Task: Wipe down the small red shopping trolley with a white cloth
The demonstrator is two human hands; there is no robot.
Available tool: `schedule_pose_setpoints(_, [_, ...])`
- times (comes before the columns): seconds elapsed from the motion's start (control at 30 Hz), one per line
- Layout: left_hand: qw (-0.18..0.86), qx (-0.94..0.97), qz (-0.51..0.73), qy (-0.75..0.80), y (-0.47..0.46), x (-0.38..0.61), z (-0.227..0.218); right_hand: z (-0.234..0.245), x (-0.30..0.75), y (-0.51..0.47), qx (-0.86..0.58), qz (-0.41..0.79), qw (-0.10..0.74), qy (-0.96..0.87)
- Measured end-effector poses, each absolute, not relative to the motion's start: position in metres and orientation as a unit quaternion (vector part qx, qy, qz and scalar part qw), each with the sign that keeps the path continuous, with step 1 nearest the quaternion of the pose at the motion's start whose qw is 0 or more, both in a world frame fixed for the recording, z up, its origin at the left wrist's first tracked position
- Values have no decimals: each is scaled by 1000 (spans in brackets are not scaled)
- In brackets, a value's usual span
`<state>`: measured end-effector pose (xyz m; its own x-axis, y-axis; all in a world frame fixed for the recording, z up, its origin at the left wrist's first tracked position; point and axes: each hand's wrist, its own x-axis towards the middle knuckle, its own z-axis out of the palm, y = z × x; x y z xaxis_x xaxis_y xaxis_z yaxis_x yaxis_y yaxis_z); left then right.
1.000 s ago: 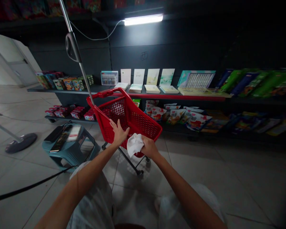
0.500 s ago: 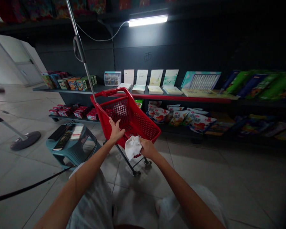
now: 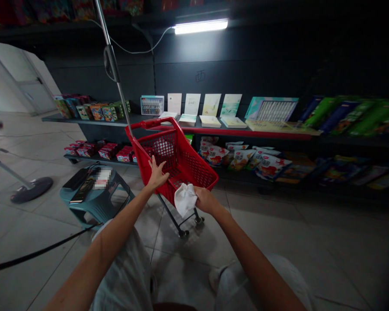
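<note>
A small red shopping cart (image 3: 184, 160) on wheels stands on the tiled floor in front of me, its handle toward the shelves. My left hand (image 3: 157, 174) lies flat against the cart's near side, fingers spread. My right hand (image 3: 205, 199) is closed on a crumpled white cloth (image 3: 185, 199), which it presses against the cart's lower front edge. My knees in light trousers show at the bottom of the view.
A teal plastic stool (image 3: 95, 196) with a phone on it stands left of the cart. A metal pole (image 3: 115, 75) rises behind the cart. Dark shelves (image 3: 233, 127) hold notebooks, boxes and packets. A round stand base (image 3: 30, 189) and a black cable (image 3: 35, 255) lie left.
The cart has rolled slightly away and to the right. My right hand with the cloth shifted along the cart's lower edge; my left hand stayed on the side.
</note>
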<state>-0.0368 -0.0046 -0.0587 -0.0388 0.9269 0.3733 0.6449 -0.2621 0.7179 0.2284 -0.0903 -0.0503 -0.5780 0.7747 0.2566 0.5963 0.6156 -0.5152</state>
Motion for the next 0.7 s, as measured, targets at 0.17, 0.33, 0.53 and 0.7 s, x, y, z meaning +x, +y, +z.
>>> schedule_pose_setpoints(0.17, [164, 690, 408, 575, -1, -43, -53, -48, 231, -92, -416, 177, 225, -863])
schedule_pose_setpoints(0.33, [172, 710, 394, 558, -1, -55, -48, -44, 248, -88, -459, 162, 205, -849])
schedule_pose_setpoints(0.53, [172, 724, 408, 528, -4, -72, -45, -39, 269, -89, -521, 121, 166, -829])
schedule_pose_setpoints(0.7, [188, 676, 453, 549, -20, -46, -58, -32, 255, -101, -543, 75, 93, -831])
